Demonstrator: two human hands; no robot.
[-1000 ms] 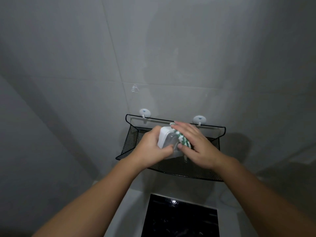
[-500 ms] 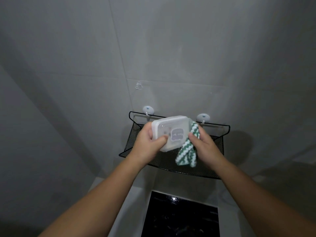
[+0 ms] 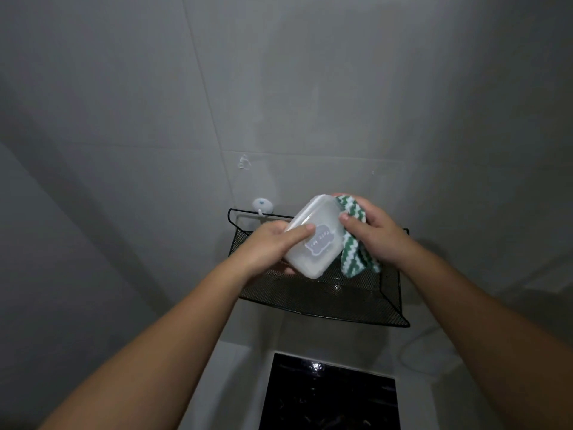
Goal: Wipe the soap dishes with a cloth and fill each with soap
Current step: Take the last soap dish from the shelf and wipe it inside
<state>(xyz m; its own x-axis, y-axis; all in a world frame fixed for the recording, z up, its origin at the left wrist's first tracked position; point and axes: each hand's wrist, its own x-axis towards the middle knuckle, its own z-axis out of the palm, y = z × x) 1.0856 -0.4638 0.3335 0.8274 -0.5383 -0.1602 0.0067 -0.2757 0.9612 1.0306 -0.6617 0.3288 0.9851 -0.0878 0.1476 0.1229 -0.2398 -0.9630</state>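
Closest to me, below the black mesh shelf (image 3: 310, 299), is a glossy black panel (image 3: 328, 395). The bottom of the view cuts it off, and it is too dark to make out what it is. Both bare forearms rise past it on either side.

The soap dish (image 3: 313, 240), a frosted white box with a grey label I cannot read, is held just in front of the shelf and above its floor. It is tilted, with its upper end towards the right. The plastic is cloudy, so I cannot tell what is inside.

The left hand (image 3: 266, 246) grips the dish's lower left side, with its thumb lying across the top face. Its fingers curl underneath, out of sight.

The right hand (image 3: 381, 234) clutches the green-and-white striped cloth (image 3: 356, 256) against the dish's upper right end, with its thumb tip on the rim. Its other fingers are hidden behind cloth and dish. A loose tail of cloth hangs down in front of the shelf's right half.

The hands and dish cover the middle of the shelf's back rail. At the rail's left end it hangs on a small white hook (image 3: 263, 206).

Beyond the shelf is the grey tiled wall (image 3: 310, 88). Above the hook there is a pale smear (image 3: 244, 162), possibly leftover adhesive.
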